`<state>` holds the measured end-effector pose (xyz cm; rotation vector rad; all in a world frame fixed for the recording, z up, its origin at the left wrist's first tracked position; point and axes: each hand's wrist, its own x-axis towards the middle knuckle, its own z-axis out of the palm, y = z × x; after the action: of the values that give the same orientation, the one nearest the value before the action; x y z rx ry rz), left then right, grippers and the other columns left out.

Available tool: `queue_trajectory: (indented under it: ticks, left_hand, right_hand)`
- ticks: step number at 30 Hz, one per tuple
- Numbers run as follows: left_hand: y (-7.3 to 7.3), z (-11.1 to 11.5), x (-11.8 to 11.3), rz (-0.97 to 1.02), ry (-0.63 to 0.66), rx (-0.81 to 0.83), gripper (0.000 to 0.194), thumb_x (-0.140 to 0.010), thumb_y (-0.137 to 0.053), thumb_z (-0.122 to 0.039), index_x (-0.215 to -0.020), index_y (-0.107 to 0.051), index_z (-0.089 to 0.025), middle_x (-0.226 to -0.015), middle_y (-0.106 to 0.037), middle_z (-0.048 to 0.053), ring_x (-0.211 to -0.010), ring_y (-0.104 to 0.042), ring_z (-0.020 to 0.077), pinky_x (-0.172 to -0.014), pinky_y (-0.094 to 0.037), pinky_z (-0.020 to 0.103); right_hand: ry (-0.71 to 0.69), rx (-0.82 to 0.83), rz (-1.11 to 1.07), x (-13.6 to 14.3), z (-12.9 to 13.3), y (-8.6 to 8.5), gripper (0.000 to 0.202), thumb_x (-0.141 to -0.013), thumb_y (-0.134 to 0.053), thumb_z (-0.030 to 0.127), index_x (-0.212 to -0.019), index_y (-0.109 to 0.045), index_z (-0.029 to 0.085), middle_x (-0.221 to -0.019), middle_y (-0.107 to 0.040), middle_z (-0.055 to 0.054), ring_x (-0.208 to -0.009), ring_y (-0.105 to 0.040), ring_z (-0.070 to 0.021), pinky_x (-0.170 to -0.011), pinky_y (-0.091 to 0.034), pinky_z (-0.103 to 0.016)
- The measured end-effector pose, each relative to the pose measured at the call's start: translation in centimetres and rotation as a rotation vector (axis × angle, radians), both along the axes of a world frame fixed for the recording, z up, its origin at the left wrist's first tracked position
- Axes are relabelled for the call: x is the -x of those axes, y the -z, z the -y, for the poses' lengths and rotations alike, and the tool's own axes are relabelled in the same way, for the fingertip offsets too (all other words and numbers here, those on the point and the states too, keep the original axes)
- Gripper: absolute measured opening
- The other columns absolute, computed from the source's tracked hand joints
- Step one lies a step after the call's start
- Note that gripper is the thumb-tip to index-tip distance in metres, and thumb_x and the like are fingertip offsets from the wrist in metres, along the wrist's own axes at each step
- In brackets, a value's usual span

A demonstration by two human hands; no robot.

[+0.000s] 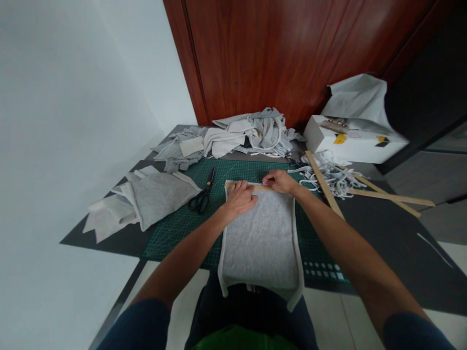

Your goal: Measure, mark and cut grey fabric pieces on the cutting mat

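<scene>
A grey fabric piece [259, 238] with rolled pale side edges lies lengthwise before me, its near end hanging over the table edge. Across its far end rests a wooden ruler [260, 187]. My left hand [241, 198] lies on the ruler and fabric, fingers stretched out and pressing down. At the ruler's right part, my right hand [280, 181] is closed in a pinch by the fabric's far edge; what its fingertips hold is hidden. Black-handled scissors [201, 198] lie left of my left hand, apart from it.
Beneath is a green cutting mat [171, 240] on a dark table [386, 233]. Folded grey fabric [160, 197] lies left, a fabric heap [251, 133] at the back. Right are fabric strips [333, 177], a wooden stick [323, 182] and a white box [361, 143].
</scene>
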<state>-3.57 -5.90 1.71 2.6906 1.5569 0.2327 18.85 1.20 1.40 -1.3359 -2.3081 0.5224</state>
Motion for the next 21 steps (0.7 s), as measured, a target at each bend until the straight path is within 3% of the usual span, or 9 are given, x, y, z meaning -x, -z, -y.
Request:
queue_trajectory:
  ticks: [4, 8, 13, 21]
  left_hand:
    - [-0.2, -0.1, -0.8, 0.018, 0.082, 0.024, 0.037, -0.098, -0.044, -0.025, -0.122, -0.070, -0.013, -0.129, -0.063, 0.015, -0.128, -0.052, 0.0288, -0.117, -0.041, 0.043]
    - [-0.3, 0.1, -1.2, 0.013, 0.069, 0.016, 0.041, -0.099, -0.045, -0.030, -0.127, -0.068, -0.010, -0.128, -0.065, 0.016, -0.127, -0.054, 0.0292, -0.118, -0.040, 0.042]
    - [0.0, 0.8, -2.0, 0.014, 0.055, -0.030, 0.050, -0.098, -0.051, -0.036, -0.144, -0.060, -0.020, -0.131, -0.062, 0.016, -0.127, -0.052, 0.0341, -0.112, -0.042, 0.051]
    - [0.1, 0.6, -2.8, -0.022, 0.006, -0.009, 0.042, -0.100, -0.048, -0.040, -0.132, -0.068, -0.020, -0.126, -0.060, 0.015, -0.124, -0.052, 0.0344, -0.107, -0.043, 0.051]
  right_hand:
    - [-0.009, -0.057, -0.008, 0.9, 0.3, 0.2, 0.020, -0.091, -0.065, 0.016, -0.091, -0.085, 0.019, -0.096, -0.081, -0.007, -0.088, -0.071, -0.0190, -0.082, -0.050, -0.026]
    - [0.003, -0.069, 0.002, 0.8, 0.5, 0.3, 0.020, -0.090, -0.065, 0.015, -0.092, -0.085, 0.019, -0.097, -0.081, -0.008, -0.090, -0.071, -0.0195, -0.083, -0.050, -0.026]
    - [0.039, -0.034, 0.043, -1.6, 0.6, 0.2, 0.020, -0.085, -0.066, 0.010, -0.085, -0.084, 0.018, -0.092, -0.080, -0.007, -0.084, -0.071, -0.0189, -0.081, -0.051, -0.025]
    - [0.006, -0.071, -0.013, -0.4, 0.8, 0.2, 0.020, -0.088, -0.068, 0.013, -0.094, -0.085, 0.020, -0.095, -0.081, -0.007, -0.088, -0.072, -0.0200, -0.084, -0.051, -0.026]
